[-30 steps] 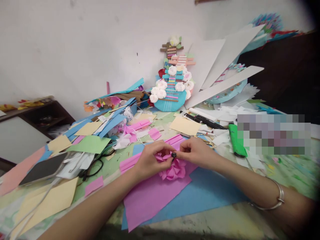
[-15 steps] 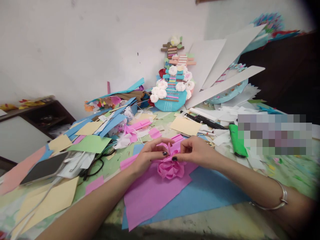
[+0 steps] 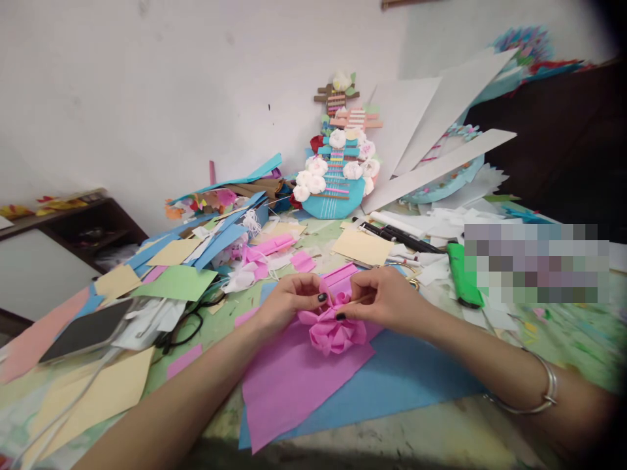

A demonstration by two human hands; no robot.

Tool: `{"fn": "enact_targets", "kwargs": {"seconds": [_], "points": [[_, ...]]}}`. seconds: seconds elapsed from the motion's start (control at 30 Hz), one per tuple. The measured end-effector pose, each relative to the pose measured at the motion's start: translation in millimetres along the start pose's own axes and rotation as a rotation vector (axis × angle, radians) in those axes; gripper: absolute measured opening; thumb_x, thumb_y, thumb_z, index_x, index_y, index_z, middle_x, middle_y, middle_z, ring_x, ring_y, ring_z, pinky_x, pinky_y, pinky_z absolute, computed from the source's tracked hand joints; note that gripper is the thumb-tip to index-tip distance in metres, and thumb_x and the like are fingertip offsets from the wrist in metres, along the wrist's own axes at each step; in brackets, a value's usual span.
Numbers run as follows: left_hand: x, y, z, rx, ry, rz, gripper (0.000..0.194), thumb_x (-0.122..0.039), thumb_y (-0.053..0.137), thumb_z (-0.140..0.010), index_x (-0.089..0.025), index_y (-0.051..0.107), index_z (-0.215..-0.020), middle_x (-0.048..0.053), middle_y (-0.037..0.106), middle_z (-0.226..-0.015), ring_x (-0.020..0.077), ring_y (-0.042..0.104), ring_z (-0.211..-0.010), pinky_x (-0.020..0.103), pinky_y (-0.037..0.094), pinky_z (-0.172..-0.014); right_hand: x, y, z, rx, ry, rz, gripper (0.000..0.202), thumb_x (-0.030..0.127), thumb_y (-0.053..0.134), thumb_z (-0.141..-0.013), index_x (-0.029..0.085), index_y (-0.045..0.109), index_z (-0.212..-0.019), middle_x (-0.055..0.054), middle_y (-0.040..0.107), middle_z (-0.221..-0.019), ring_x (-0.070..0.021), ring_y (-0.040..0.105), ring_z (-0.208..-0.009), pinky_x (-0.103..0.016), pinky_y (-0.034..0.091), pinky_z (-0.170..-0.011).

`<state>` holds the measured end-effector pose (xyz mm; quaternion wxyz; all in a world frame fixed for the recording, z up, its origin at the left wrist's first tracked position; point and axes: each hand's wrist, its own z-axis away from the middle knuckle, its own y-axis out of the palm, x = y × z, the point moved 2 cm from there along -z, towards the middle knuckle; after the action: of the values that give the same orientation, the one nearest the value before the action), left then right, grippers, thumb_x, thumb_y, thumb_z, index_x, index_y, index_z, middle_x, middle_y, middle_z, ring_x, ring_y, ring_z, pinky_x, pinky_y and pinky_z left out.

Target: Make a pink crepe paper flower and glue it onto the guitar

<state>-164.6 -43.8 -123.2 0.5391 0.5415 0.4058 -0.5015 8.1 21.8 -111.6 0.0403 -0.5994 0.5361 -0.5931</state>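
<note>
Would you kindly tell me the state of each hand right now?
Left hand: closed, holding the pink flower.
Right hand: closed, pinching the same flower.

The ruffled pink paper flower (image 3: 337, 336) looks matt and creased, the flat magenta-pink paper sheet (image 3: 289, 391) and the broad blue paper sheet (image 3: 421, 372) matt and smoother. The thin silver-coloured bangle (image 3: 550, 385) shines like polished metal; the bright green elongated case (image 3: 462, 271) (plastic, by its look) and the dark rectangular flat device (image 3: 85, 331) look smooth.

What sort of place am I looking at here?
Probably a paper-craft workspace: a pink paper flower between the hands, a blue flower-decked paper instrument by the wall, and gold-handled scissors on the paint-marked table.
</note>
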Motion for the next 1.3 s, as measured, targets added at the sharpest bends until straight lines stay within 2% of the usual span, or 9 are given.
{"fn": "enact_targets", "kwargs": {"seconds": [0.3,0.37,0.53,0.63,0.9,1.0,1.1,1.17,1.3], "points": [[1.5,1.3,-1.3,0.015,-0.014,0.048,0.017,-0.018,0.075,-0.060,-0.010,0.062,-0.068,0.003,0.063,-0.063,0.0099,0.055,-0.054,0.019,0.040,-0.051,3.8,-0.3,2.2,-0.061,-0.077,0.052,0.041,0.045,0.067,-0.072,0.016,0.046,-0.054,0.005,0.044,-0.049,-0.0069,0.035,-0.049,-0.022,0.024,-0.048],[1.7,1.5,-1.5,0.016,-0.025,0.061,0.017,-0.018,0.075,-0.060,-0.011,0.062,-0.068,0.002,0.061,-0.061,0.0103,0.055,-0.053,0.020,0.040,-0.051,6.2,-1.2,3.1,-0.096,-0.145,0.103,0.039,0.046,0.066,-0.074,0.016,0.049,-0.055,0.004,0.047,-0.050,-0.0072,0.037,-0.048,-0.022,0.025,-0.049],[1.0,3.1,-0.5,0.022,-0.062,0.098,0.018,-0.018,0.075,-0.059,-0.010,0.063,-0.070,0.002,0.061,-0.060,0.0088,0.054,-0.051,0.019,0.038,-0.051,11.7,-2.4,7.6,-0.262,-0.419,0.271,0.037,0.047,0.062,-0.079,0.016,0.054,-0.060,0.002,0.050,-0.050,-0.0090,0.043,-0.051,-0.024,0.028,-0.053],[0.2,4.4,0.4,0.035,-0.082,0.122,0.019,-0.017,0.076,-0.058,-0.010,0.063,-0.069,0.002,0.062,-0.062,0.0080,0.054,-0.051,0.018,0.038,-0.050,11.7,-1.7,9.1,-0.304,-0.469,0.324,0.036,0.046,0.062,-0.079,0.016,0.054,-0.060,0.001,0.053,-0.052,-0.0101,0.045,-0.053,-0.025,0.029,-0.054],[-2.2,5.9,2.2,0.032,-0.031,0.121,0.021,-0.021,0.078,-0.061,-0.010,0.062,-0.070,0.003,0.063,-0.064,0.0088,0.056,-0.053,0.018,0.039,-0.050,11.0,-2.9,7.8,-0.295,-0.438,0.349,0.038,0.048,0.059,-0.081,0.017,0.052,-0.059,0.001,0.053,-0.053,-0.0105,0.046,-0.053,-0.024,0.028,-0.054],[-2.1,2.4,0.9,0.004,0.005,0.090,0.028,-0.021,0.079,-0.062,-0.012,0.060,-0.080,0.002,0.065,-0.067,0.0085,0.057,-0.053,0.017,0.039,-0.050,7.3,-7.1,4.0,-0.175,-0.383,0.328,0.041,0.049,0.053,-0.085,0.017,0.052,-0.059,0.001,0.051,-0.052,-0.0097,0.044,-0.051,-0.024,0.026,-0.052],[-2.4,-1.5,-0.6,-0.056,0.034,0.069,0.037,-0.019,0.080,-0.061,-0.015,0.054,-0.087,-0.001,0.064,-0.064,0.0079,0.056,-0.051,0.016,0.038,-0.048,2.1,-13.5,0.0,-0.060,-0.293,0.357,0.047,0.044,0.039,-0.092,0.016,0.047,-0.055,0.001,0.047,-0.050,-0.0089,0.040,-0.048,-0.025,0.022,-0.051],[-2.9,-1.6,-0.7,-0.053,0.041,0.067,0.037,-0.020,0.080,-0.062,-0.016,0.050,-0.083,-0.004,0.062,-0.061,0.0064,0.054,-0.048,0.015,0.037,-0.047,-1.0,-19.2,-1.9,-0.068,-0.198,0.380,0.052,0.049,0.035,-0.091,0.016,0.043,-0.051,0.001,0.043,-0.047,-0.0086,0.035,-0.046,-0.026,0.018,-0.051],[-3.4,2.0,0.8,0.009,0.025,0.044,0.034,-0.023,0.078,-0.066,-0.016,0.047,-0.079,-0.002,0.064,-0.066,0.0069,0.056,-0.053,0.015,0.038,-0.048,-3.2,-29.3,-2.4,-0.142,-0.097,0.338,0.058,0.066,0.044,-0.080,0.016,0.043,-0.049,0.002,0.039,-0.045,-0.0083,0.033,-0.046,-0.026,0.017,-0.050]]}}
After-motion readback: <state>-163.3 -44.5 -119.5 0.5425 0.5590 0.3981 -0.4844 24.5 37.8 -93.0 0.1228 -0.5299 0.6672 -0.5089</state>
